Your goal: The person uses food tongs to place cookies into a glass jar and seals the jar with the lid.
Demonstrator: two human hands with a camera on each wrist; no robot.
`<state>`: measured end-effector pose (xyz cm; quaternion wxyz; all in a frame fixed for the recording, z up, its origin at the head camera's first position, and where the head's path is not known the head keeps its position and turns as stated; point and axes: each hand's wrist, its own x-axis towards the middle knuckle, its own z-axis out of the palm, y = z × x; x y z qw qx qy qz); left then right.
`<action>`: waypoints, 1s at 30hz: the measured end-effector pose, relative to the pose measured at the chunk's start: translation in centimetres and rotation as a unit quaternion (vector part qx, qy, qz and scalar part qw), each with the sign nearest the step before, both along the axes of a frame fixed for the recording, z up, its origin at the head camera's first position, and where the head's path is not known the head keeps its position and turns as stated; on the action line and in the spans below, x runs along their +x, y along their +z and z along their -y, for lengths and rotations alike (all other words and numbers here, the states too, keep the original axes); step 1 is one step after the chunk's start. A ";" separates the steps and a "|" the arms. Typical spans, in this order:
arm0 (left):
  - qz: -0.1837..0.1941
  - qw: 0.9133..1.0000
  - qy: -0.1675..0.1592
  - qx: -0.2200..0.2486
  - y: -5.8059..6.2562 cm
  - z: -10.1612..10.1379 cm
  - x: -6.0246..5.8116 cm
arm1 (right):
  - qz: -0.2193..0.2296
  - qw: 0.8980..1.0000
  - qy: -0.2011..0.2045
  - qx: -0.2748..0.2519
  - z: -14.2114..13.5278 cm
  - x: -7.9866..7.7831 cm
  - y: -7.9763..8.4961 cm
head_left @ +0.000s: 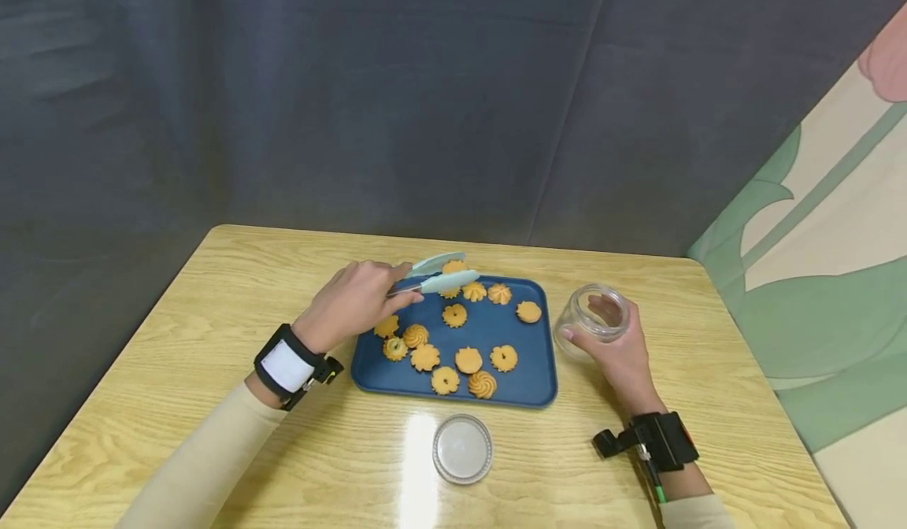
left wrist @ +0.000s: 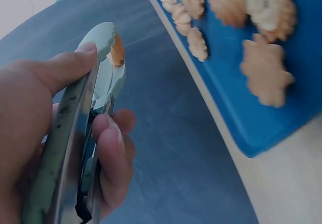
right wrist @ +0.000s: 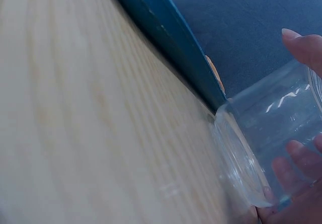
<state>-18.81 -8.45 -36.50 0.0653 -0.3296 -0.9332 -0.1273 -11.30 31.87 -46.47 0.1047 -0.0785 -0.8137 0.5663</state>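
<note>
Tongs (head_left: 431, 285) in left hand (head_left: 357, 301), jar (head_left: 586, 318) in right hand (head_left: 625, 352)

The left hand is clamped round the tongs, whose tips pinch a cookie (left wrist: 118, 52) near the far edge of the blue tray (head_left: 489, 336). The right hand clasps the clear jar just beside the tray's right edge. More cookies (head_left: 454, 316) lie across the tray; a round lid (head_left: 463, 449) rests on the surface (head_left: 347, 470).
</note>
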 end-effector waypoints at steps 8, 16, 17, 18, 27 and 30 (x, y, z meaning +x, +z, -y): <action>-0.029 0.999 -0.022 -0.020 1.3 -2.1 -0.5 | 0.001 1.000 0.006 -0.006 0.2 0.0 0.1; -0.053 0.997 -0.047 -0.031 2.2 -3.8 -1.1 | -0.002 1.000 0.005 -0.005 0.1 0.1 0.2; -0.057 0.997 -0.051 -0.032 2.3 -4.1 -1.1 | -0.002 1.000 0.005 -0.004 0.1 0.1 0.2; -0.059 0.996 -0.055 -0.031 2.4 -4.3 -1.2 | -0.002 1.000 0.004 -0.004 0.1 0.0 0.2; -0.058 0.994 -0.092 -0.024 2.9 -7.2 -1.4 | 0.007 1.000 -0.005 -0.004 -0.1 0.2 0.1; -0.060 0.993 -0.096 -0.028 3.1 -8.4 -1.3 | 0.006 1.000 -0.005 -0.003 -0.1 0.2 0.0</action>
